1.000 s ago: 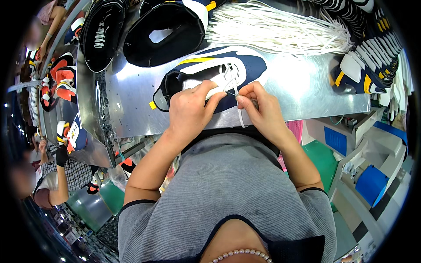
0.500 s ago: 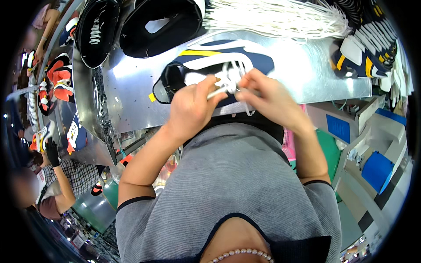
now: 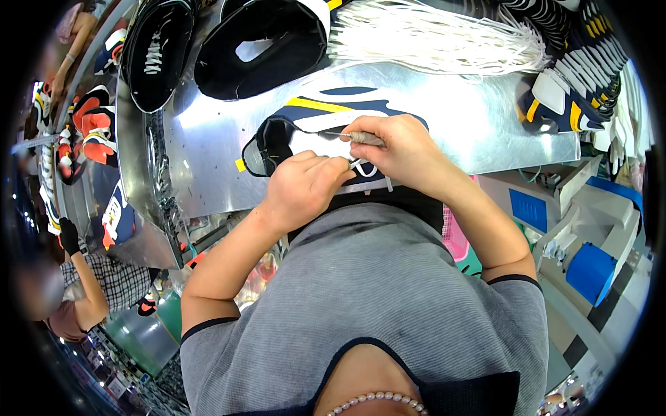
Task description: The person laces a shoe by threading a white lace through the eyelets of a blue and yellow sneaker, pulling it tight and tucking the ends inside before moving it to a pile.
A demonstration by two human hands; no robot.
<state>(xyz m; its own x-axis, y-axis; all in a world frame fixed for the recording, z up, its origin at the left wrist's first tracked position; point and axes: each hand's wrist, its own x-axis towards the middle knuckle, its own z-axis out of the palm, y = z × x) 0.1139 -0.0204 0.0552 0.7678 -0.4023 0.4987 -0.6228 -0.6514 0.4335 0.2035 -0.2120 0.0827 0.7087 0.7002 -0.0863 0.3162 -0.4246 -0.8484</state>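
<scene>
A navy, white and yellow shoe upper (image 3: 319,104) lies on its side on the metal table in front of me, its black-lined heel opening to the left. My left hand (image 3: 305,184) is closed at the near edge of its opening, fingertips pressed on the upper beside white lace loops (image 3: 364,168). Between the thumb and fingers of my right hand (image 3: 406,149) is an awl-like tool (image 3: 366,139) with a ribbed handle. Its thin metal shaft points left over the upper. The tip's shape is too small to tell.
Behind the upper lies a thick bundle of white laces (image 3: 437,38) on the metal table (image 3: 485,111). Large black shoe-shaped trays (image 3: 260,62) stand far left. Stacked uppers (image 3: 555,97) sit at the right end, above a machine with a blue drum (image 3: 593,272). A co-worker (image 3: 90,284) is at left.
The awl-like tool now shows plainly in my right hand, pointing left; earlier both hands pinched at the white lace. My left hand has shifted slightly down. The co-worker's gloved hand has moved slightly.
</scene>
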